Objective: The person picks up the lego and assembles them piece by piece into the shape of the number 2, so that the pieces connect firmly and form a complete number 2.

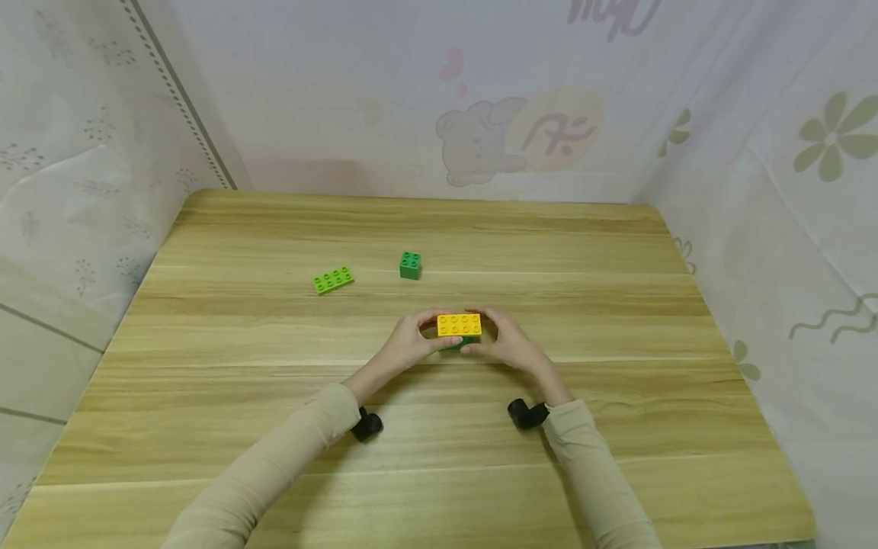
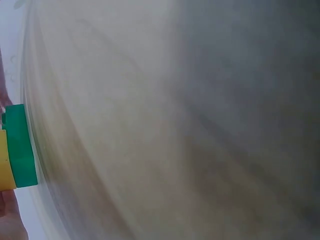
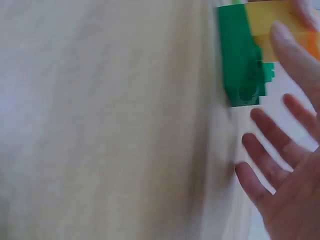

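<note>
A yellow eight-stud toy brick (image 1: 459, 325) sits over a green brick (image 3: 240, 60), offset so that some green studs show in the right wrist view. My left hand (image 1: 408, 341) pinches the yellow brick, thumb along its near side and fingers behind. On the other end, my right hand (image 1: 509, 341) has its thumb against the yellow brick; its other fingers (image 3: 272, 160) are spread and stand apart from the bricks. The left wrist view catches only the ends of the green brick (image 2: 21, 145) and yellow brick (image 2: 6, 162) at its left edge.
Farther back on the wooden table (image 1: 240, 343) lie a flat light-green eight-stud brick (image 1: 333, 280) and a small dark-green four-stud brick (image 1: 410, 265). Black wrist cameras (image 1: 527, 413) hang below both sleeves. Patterned curtains (image 1: 309, 99) border the table's back and sides.
</note>
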